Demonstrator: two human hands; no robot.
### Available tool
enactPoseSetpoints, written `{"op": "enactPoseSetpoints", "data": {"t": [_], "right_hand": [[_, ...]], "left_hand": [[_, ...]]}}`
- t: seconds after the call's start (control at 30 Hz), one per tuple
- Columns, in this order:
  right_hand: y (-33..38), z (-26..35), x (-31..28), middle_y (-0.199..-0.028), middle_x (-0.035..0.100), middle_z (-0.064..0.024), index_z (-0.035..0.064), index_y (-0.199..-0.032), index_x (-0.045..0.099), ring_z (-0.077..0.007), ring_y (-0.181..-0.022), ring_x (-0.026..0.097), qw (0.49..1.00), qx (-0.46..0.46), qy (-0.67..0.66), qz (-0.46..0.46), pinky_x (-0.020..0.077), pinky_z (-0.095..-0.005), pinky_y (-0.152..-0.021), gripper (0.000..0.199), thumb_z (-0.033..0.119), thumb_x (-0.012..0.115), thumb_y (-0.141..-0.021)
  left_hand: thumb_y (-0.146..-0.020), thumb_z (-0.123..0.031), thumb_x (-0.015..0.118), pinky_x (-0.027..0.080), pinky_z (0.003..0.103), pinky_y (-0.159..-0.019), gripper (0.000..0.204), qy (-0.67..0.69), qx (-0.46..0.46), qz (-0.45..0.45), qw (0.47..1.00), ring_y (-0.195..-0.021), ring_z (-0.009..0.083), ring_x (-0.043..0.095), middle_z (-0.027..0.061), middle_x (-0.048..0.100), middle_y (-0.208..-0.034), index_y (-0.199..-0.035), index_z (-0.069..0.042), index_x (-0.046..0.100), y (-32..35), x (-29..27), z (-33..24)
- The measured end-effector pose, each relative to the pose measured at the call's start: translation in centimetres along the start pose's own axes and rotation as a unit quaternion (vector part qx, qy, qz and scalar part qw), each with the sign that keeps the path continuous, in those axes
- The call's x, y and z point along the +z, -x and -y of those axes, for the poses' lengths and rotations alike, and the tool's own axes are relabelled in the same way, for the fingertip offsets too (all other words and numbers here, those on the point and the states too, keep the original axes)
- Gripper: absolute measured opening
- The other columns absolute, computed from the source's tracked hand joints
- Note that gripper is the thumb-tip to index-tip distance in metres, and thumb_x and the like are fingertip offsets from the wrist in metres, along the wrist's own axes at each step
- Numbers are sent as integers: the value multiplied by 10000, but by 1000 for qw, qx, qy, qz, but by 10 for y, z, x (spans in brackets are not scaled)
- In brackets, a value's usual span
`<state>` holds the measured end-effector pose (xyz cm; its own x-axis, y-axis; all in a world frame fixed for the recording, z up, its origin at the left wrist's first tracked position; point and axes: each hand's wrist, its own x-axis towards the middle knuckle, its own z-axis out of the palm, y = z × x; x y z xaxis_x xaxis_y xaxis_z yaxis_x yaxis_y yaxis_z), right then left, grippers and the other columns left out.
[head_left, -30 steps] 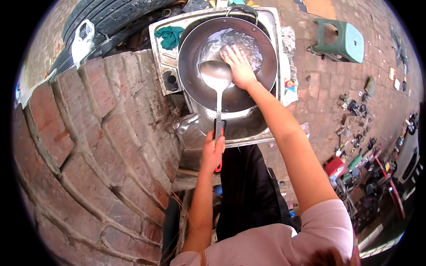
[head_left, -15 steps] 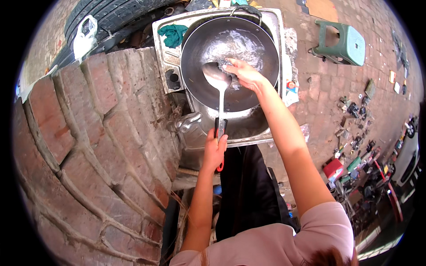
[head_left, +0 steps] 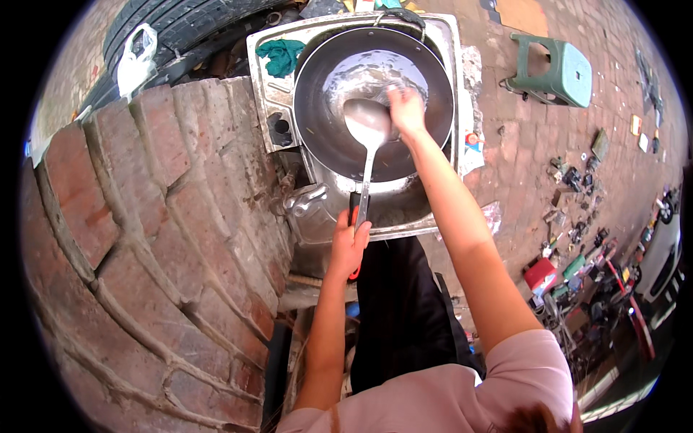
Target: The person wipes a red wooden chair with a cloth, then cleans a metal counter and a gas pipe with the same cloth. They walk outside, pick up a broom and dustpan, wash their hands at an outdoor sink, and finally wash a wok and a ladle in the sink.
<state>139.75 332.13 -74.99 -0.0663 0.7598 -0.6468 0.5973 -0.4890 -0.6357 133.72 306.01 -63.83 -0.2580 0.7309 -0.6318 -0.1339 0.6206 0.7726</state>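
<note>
My left hand (head_left: 349,249) is wrapped round the handle of a large metal ladle (head_left: 367,124), which has a black and red grip. The ladle's shallow bowl is over a wide dark wok (head_left: 325,148) with water in its bottom. My right hand (head_left: 408,110), blurred by motion, is at the right edge of the ladle's bowl. It is closed on a grey steel wool scrubber, mostly hidden by the fingers and blur now and clearer in the earlier frame. The wok sits in a metal sink (head_left: 317,225).
A green cloth (head_left: 281,58) lies on the sink's left ledge, with a faucet (head_left: 309,198) below. A brick wall (head_left: 155,216) runs along the left, beneath a tyre (head_left: 170,32) and a white plastic bag (head_left: 136,65). A green stool (head_left: 570,72) and scattered parts stand on the right.
The ladle's bowl has swung slightly right and up, tilting the handle. My right hand has moved right and turned at the bowl's edge. The left hand's grip stays the same.
</note>
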Motion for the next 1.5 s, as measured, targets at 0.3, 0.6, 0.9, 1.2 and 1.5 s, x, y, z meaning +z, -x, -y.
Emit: {"op": "enactPoseSetpoints", "data": {"t": [0.3,0.6,0.9,1.2,1.5], "right_hand": [[-15,-15,15,-1180,468,-129,89,-1129,534,-319,-1056,486,954,-187,220,-82,392,-407,-906,383,151,621,-760],[-60,49,89,-958,495,-107,54,-979,580,-185,-686,537,886,-445,-88,-98,461,-299,-659,285,27,675,-712],[6,-2,16,-1036,616,-71,115,-978,651,-180,-945,573,743,-418,27,522,449,-299,-814,226,41,620,-766],[-58,9,29,-948,579,-72,121,-929,681,-249,-907,567,844,-501,184,60,470,-342,-805,250,28,637,-702],[-12,10,101,-1033,591,-71,117,-970,684,-189,-958,557,868,-430,-104,225,440,-289,-827,203,69,609,-788]], "left_hand": [[-948,-192,411,401,204,-557,282,131,-78,92,984,-552,64,437,41,513,-746,-1123,19,477,25,-21,-13],[-928,-97,425,426,228,-560,370,172,-52,102,978,-568,84,478,96,556,-911,-1262,59,397,26,-8,-19],[-924,-97,468,407,230,-517,306,195,-61,44,978,-551,80,465,77,416,-1184,-1164,93,459,29,1,-25],[-934,-110,435,416,222,-531,235,161,-27,12,987,-559,71,473,76,524,-933,-976,96,541,25,12,-10],[-920,-90,463,387,241,-495,215,142,-36,20,989,-538,80,463,100,425,-1270,-905,108,546,17,15,-10]]}}
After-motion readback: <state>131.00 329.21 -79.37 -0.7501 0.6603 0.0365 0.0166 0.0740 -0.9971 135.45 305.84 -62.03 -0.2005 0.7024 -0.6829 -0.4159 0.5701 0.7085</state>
